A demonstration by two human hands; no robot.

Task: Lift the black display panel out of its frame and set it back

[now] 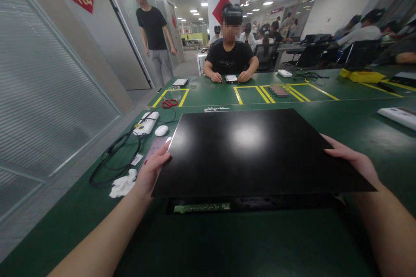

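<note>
A large, thin, glossy black screen panel (260,160) is held up over the green table, reflecting ceiling lights. My left hand (152,166) grips its left edge, thumb on top and the other fingers hidden beneath. On the opposite edge, my right hand (351,160) grips the panel in the same way. Under its near edge a dark frame or casing shows, with a green circuit board (201,207) along it; the panel hides most of the casing. Whether panel and casing touch, I cannot tell.
Left of the panel are a white power strip (146,123) with black cable, a white mouse (161,130) and a crumpled white cloth (123,184). Red-handled scissors (169,103) and a clear cup (174,91) lie farther back. Across the table (354,112) a person handles a small device (231,78).
</note>
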